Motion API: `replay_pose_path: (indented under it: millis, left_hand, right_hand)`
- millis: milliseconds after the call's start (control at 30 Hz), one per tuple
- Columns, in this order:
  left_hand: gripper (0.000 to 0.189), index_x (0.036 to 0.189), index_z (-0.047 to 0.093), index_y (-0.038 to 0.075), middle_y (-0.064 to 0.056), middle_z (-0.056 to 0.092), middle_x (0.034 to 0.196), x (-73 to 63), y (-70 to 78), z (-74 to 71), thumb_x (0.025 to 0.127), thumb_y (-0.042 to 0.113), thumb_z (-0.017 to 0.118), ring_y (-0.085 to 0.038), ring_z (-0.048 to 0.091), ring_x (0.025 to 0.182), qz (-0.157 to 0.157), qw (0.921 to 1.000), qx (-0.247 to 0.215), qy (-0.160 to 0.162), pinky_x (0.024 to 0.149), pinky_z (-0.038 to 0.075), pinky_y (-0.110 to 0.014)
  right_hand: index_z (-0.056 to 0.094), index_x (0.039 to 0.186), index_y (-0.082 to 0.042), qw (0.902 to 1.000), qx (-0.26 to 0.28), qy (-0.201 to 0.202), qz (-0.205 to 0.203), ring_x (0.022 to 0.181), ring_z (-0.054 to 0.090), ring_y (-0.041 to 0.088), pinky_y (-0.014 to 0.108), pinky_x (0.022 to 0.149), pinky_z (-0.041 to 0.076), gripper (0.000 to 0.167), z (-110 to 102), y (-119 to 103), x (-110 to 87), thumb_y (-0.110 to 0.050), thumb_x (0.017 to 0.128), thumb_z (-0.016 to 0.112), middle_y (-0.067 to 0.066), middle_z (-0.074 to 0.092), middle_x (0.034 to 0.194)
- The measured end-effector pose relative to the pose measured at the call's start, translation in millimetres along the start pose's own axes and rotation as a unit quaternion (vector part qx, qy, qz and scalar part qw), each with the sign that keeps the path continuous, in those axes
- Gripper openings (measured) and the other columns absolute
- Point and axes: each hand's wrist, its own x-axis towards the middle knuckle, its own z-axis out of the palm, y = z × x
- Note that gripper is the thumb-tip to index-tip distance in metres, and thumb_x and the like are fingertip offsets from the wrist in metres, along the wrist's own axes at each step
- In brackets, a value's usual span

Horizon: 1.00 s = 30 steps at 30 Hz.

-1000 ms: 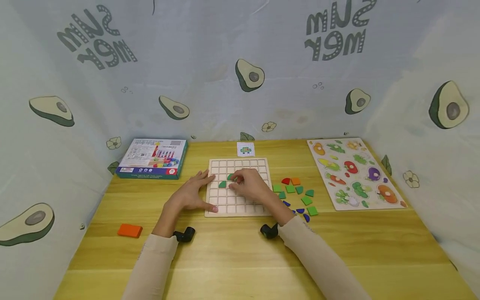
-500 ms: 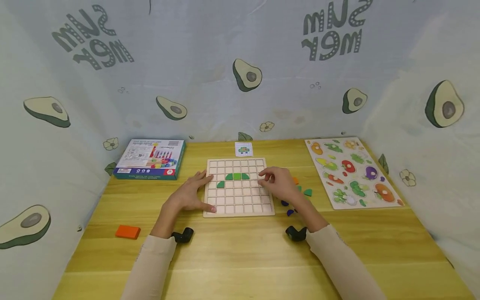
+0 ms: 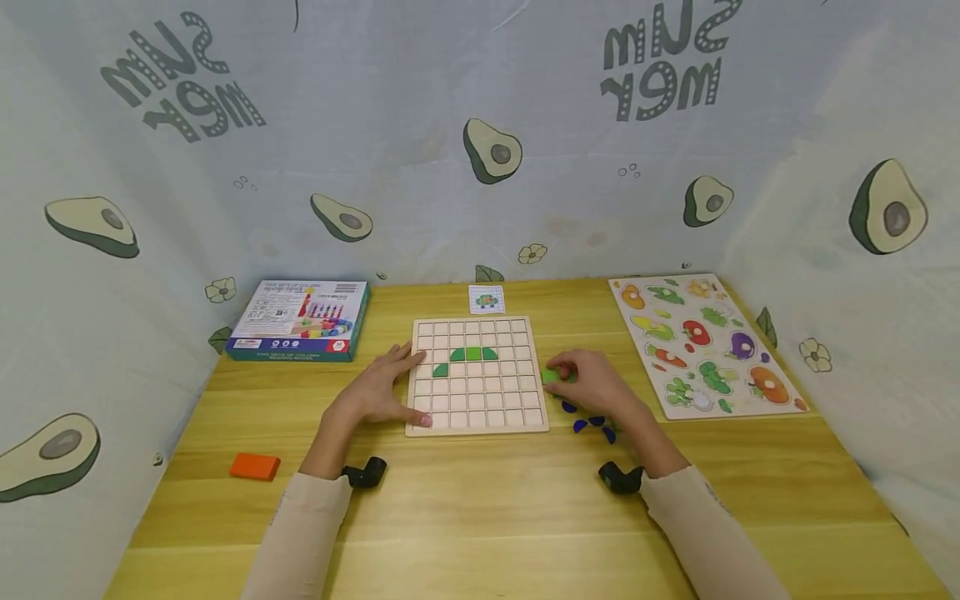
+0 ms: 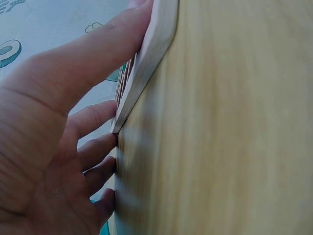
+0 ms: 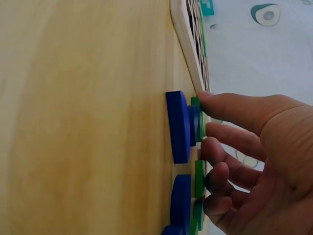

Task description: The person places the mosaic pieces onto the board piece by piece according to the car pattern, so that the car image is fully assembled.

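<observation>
Head view: right grip pinches green square; left grip spreads on gridded wooden board.

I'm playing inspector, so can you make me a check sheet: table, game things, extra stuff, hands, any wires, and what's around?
Surface: wood-grain table.
Job's things: grid board bearing four green pieces; picture card behind it; blue half-rounds to its right.
Clutter: orange block, printed box, vegetable board.
Hands: left hand touches the grid board's left side; right hand is at a green square beside it, grip unclear.
Cables: nothing seen.
Surroundings: avocado-print backdrop.
</observation>
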Motion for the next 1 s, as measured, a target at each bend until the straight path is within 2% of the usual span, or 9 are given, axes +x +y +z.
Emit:
replay_pose_path:
  millis: [233,467,633,867,1000]
  left_hand:
    - [0.119,0.164,0.031,0.028,0.000,0.011,0.175,-0.8,-0.4,-0.2,0.067,0.067,0.088,-0.032,0.004,0.162,-0.001,1.0000,-0.002,0.002,0.127,0.013,-0.064]
    - [0.120,0.163,0.033,0.027,-0.003,0.013,0.175,-1.6,0.0,-0.5,0.065,0.068,0.088,-0.035,0.007,0.162,-0.002,1.0000,-0.007,0.007,0.124,0.017,-0.068]
    - [0.120,0.163,0.032,0.030,0.000,0.012,0.175,-1.5,0.2,0.1,0.064,0.068,0.088,-0.034,0.006,0.162,-0.007,0.9999,-0.007,0.007,0.125,0.018,-0.067]
    - [0.118,0.163,0.033,0.029,0.000,0.012,0.175,-1.9,2.1,-0.7,0.065,0.067,0.088,-0.034,0.007,0.162,-0.011,0.9999,-0.003,0.004,0.124,0.018,-0.068]
    - [0.118,0.163,0.033,0.029,0.000,0.013,0.175,-2.1,3.9,-0.9,0.065,0.066,0.089,-0.033,0.007,0.162,-0.014,0.9999,-0.002,0.003,0.125,0.019,-0.067]
  right_hand:
    - [0.075,0.115,-0.003,0.9999,-0.007,-0.008,0.005,0.078,0.055,0.017,0.032,0.071,0.048,0.029,-0.9,0.7,-1.4,-0.022,0.092,0.078,0.006,0.066,0.093]
    - [0.076,0.111,-0.003,0.9999,-0.006,0.001,0.011,0.074,0.054,0.017,0.030,0.068,0.047,0.028,-0.8,-0.7,-0.9,-0.022,0.091,0.079,0.006,0.067,0.091]
    - [0.075,0.110,-0.004,0.9999,-0.001,0.010,0.012,0.074,0.053,0.018,0.030,0.068,0.047,0.027,-2.0,-2.9,-0.7,-0.022,0.091,0.080,0.005,0.066,0.091]
    - [0.075,0.115,-0.004,0.9999,0.002,0.010,-0.006,0.080,0.055,0.017,0.032,0.075,0.049,0.028,-3.5,-13.1,2.4,-0.022,0.093,0.077,0.005,0.070,0.097]
    - [0.074,0.117,-0.003,0.9994,0.014,0.009,-0.031,0.077,0.055,0.016,0.031,0.071,0.049,0.028,0.4,-21.4,7.2,-0.019,0.095,0.076,0.005,0.069,0.095]
